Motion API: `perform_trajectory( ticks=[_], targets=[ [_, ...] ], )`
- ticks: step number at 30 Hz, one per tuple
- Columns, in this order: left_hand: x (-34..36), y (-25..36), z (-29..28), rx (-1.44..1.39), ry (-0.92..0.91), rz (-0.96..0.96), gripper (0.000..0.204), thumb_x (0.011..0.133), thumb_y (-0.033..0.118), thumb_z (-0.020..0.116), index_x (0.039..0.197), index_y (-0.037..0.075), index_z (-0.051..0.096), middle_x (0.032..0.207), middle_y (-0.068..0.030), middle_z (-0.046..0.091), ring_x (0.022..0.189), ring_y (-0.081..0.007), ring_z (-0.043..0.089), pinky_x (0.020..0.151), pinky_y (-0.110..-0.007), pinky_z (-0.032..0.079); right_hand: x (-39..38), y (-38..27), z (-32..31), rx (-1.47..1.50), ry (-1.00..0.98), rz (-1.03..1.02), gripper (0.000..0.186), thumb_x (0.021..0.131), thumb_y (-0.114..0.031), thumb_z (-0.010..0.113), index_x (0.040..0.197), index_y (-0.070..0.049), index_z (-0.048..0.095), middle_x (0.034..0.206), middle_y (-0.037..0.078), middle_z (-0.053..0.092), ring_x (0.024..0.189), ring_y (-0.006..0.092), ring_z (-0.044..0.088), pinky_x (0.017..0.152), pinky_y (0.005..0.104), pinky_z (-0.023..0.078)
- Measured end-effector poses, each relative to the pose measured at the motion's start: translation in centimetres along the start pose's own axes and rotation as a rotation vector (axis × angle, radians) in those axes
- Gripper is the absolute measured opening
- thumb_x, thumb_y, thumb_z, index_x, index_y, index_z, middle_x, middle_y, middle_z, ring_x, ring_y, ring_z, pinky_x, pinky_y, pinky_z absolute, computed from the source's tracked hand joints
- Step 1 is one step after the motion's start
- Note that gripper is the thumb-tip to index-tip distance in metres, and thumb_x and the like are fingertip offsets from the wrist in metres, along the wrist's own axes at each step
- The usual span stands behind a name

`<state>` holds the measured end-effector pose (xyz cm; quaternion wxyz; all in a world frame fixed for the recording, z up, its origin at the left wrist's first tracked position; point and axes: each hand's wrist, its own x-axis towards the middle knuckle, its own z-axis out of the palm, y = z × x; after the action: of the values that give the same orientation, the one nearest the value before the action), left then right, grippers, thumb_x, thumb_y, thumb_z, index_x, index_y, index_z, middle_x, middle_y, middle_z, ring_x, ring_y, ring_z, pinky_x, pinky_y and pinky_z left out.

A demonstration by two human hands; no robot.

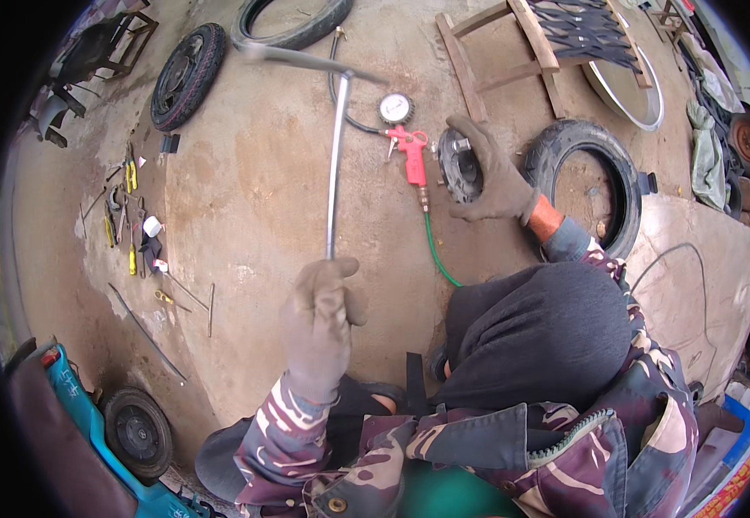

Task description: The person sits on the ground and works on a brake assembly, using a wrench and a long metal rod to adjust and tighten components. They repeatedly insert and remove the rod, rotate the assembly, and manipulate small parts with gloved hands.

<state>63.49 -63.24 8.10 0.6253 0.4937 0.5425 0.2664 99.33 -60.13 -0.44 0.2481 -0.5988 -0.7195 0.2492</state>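
Left hand point(319, 324) grips T-shaped wrench point(335, 164) upright, crossbar away.

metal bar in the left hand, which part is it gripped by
The left hand grips the long metal bar by its lower end, near the person.

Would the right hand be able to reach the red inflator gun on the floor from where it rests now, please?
Probably yes. The right hand rests on the small wheel hub, and the red inflator gun lies just to its left on bare concrete, with nothing between them. The left hand is occupied holding the long metal bar.
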Motion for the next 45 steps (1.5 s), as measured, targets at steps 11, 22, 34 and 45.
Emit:
perform_trajectory(
  ticks=[11, 22, 34, 45],
  targets=[
    [-0.4, -0.9, 0.2, -0.051, -0.077, -0.012, 0.059, 0.114, 0.053, 0.046, 0.119, -0.002, 0.067, 0.063, -0.0023, 0.059, 0.047, -0.0067, 0.045, 0.045, -0.024, 0.033, 0.3, 0.3, 0.1, 0.038, 0.005, 0.010, 0.129, 0.058, -0.040, 0.095, 0.164, -0.004, 0.032, 0.160, 0.028, 0.039, 0.150, 0.0443, 0.040, 0.124, 0.0504, 0.036],
    [-0.7, -0.5, -0.3, -0.076, 0.047, -0.082, 0.070, 0.110, 0.063, 0.045, 0.118, -0.002, 0.068, 0.058, -0.0006, 0.055, 0.044, -0.0074, 0.045, 0.042, -0.024, 0.033, 0.9, 0.3, 0.2, 0.074, 0.013, -0.007, 0.129, 0.059, -0.038, 0.095, 0.164, -0.001, 0.030, 0.161, 0.029, 0.037, 0.151, 0.0429, 0.039, 0.126, 0.0485, 0.033],
    [-0.7, 0.9, -0.3, -0.264, -0.013, -0.043, 0.061, 0.114, 0.055, 0.044, 0.117, -0.001, 0.066, 0.058, -0.0006, 0.054, 0.042, -0.0060, 0.041, 0.040, -0.023, 0.030, 0.2, 0.6, 0.8, 0.097, -0.029, 0.039, 0.131, 0.058, -0.037, 0.095, 0.165, 0.000, 0.028, 0.163, 0.028, 0.035, 0.153, 0.0427, 0.037, 0.128, 0.0464, 0.031],
    [-0.8, 1.4, -1.1, -0.295, -0.140, -0.144, 0.063, 0.115, 0.055, 0.041, 0.116, -0.002, 0.066, 0.061, -0.0017, 0.056, 0.041, -0.0063, 0.040, 0.040, -0.023, 0.031, 0.3, 0.3, 1.4, 0.728, -0.010, 0.314, 0.123, 0.072, -0.035, 0.088, 0.170, -0.006, 0.020, 0.145, 0.018, 0.052, 0.134, 0.0316, 0.056, 0.114, 0.0445, 0.045]
  ],
)
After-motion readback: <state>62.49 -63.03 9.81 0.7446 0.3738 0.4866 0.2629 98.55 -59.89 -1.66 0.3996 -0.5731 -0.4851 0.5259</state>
